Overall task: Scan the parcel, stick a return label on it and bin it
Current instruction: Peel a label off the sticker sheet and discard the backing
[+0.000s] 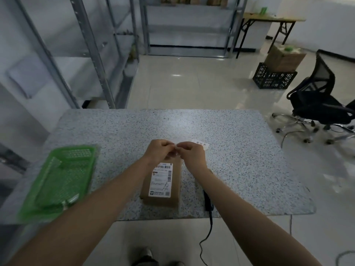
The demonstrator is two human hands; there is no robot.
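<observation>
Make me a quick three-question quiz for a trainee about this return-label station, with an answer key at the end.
1. True or false: the parcel lies in the green tray.
2. Which item do both hands work on? A) the return label B) the scanner C) the tray
3. Fill in: the scanner lies on the table, on the ____ side of the parcel.

Key:
1. False; it lies on the table, apart from the tray.
2. A; the left hand and right hand pinch it above the parcel's far end.
3. Right.
</observation>
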